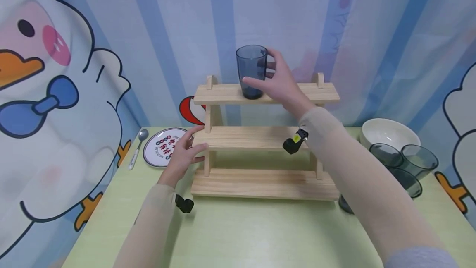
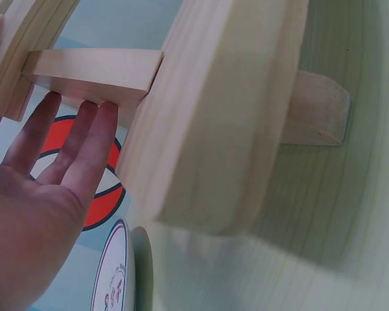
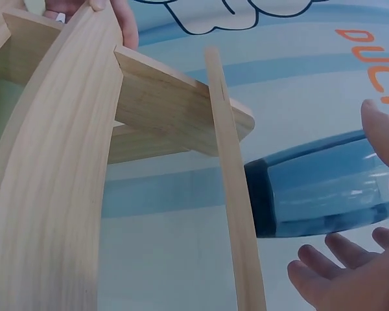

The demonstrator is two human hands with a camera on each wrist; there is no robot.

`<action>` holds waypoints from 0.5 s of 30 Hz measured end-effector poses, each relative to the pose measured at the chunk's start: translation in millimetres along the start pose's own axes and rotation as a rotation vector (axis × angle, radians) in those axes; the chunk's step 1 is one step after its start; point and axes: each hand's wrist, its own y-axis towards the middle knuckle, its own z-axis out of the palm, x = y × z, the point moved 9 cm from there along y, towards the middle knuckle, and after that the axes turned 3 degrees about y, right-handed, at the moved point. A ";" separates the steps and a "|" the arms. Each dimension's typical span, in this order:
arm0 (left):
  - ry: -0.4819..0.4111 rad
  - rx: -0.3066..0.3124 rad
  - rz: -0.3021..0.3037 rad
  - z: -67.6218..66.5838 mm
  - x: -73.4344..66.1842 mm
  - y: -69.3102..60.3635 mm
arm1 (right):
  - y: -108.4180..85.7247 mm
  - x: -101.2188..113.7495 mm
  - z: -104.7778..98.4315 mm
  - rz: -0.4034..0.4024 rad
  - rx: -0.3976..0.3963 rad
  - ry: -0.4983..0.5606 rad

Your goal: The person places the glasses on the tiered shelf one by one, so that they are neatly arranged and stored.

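Note:
A three-tier wooden shelf rack (image 1: 260, 184) stands on the table. At its left end my left hand (image 1: 181, 156) grips the middle board, thumb in front; in the left wrist view several fingertips (image 2: 107, 116) touch the upright. A blue-grey glass (image 1: 250, 69) stands upright on the top board, left of its middle. My right hand (image 1: 280, 84) is spread around the glass, with the thumb in front and the fingers at its right side. In the right wrist view, thumb and fingers (image 3: 311, 265) stand slightly apart from the glass (image 3: 324, 188).
At the right are a white bowl (image 1: 386, 131) and several dark glasses (image 1: 420, 162), partly hidden by the right forearm. To the left lie a printed plate (image 1: 158, 152) and a spoon (image 1: 138, 148). A patterned curtain (image 1: 178, 53) hangs behind the rack.

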 end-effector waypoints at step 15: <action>0.021 -0.017 -0.021 1.0 -0.6 1.8 | -44.3 -9.7 -31.2 -0.038 0.108 -0.072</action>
